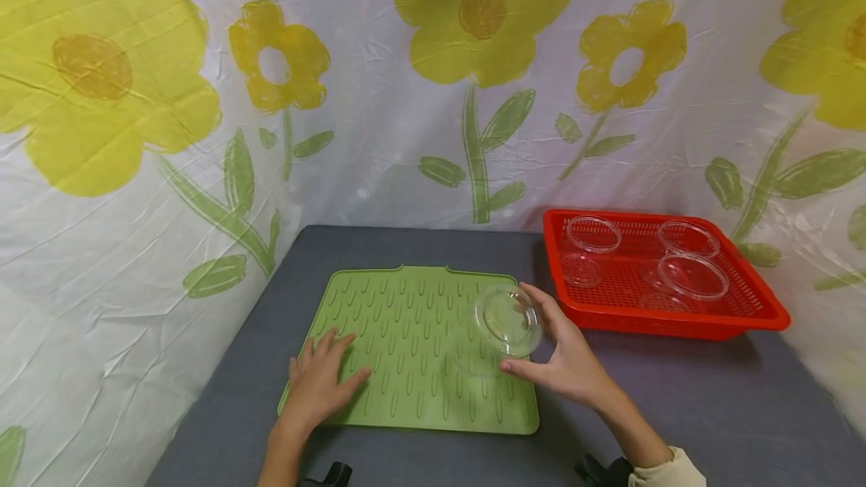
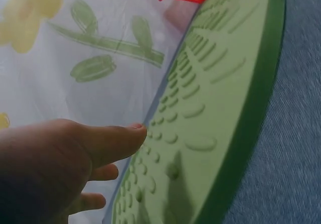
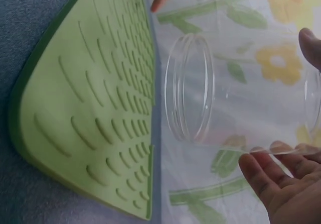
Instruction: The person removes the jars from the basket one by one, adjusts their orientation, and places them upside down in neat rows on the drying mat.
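A clear jar (image 1: 506,319) is in my right hand (image 1: 564,355), held over the right part of a green ridged mat (image 1: 419,352). In the right wrist view the thumb and fingers grip the jar (image 3: 235,93) near its base, and its threaded rim faces the mat, apart from it. My left hand (image 1: 321,385) is over the mat's left edge with fingers spread and holds nothing. The left wrist view shows that hand (image 2: 75,153) beside the mat's raised ridges; whether it touches the mat I cannot tell.
A red perforated basket (image 1: 676,325) stands at the right, behind my right hand, with several clear jars (image 1: 693,276) inside. The mat lies on a dark grey tabletop (image 1: 643,374). A white curtain (image 1: 379,134) with yellow flowers hangs behind and at the sides.
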Available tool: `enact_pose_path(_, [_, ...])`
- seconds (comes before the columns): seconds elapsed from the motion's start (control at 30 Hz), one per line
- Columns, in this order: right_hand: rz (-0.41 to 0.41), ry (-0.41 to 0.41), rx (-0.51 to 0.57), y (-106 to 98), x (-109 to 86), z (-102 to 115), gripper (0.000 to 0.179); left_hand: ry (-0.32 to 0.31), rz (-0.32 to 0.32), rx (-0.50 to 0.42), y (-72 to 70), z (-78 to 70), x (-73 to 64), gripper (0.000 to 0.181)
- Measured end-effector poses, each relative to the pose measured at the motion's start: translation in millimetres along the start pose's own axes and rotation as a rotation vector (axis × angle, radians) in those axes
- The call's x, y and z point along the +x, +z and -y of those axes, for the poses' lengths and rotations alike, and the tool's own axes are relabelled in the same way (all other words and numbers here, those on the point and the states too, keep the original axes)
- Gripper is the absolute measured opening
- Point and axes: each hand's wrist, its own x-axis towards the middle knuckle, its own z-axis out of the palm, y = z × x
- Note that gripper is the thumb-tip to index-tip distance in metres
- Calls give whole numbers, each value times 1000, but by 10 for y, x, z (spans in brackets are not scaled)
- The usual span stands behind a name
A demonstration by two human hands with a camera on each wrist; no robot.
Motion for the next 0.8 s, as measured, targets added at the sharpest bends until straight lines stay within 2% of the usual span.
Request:
enact_pose_path(0.13, [-14, 7, -44, 77, 85, -5, 104, -49, 49, -7, 28, 63, 15, 75])
enact_pose_path(0.4, [-54, 37, -96, 184, 282, -27, 105, -83, 151, -52, 45, 109, -6, 82])
enact_pose_path(0.63, [-59, 51, -83, 333, 436, -85, 103, -78, 168, -62, 56, 121, -12, 83])
enact_pose_path(0.8, [-47, 69, -60, 466, 537, -54, 103, -80, 185, -100, 98, 168, -16, 85])
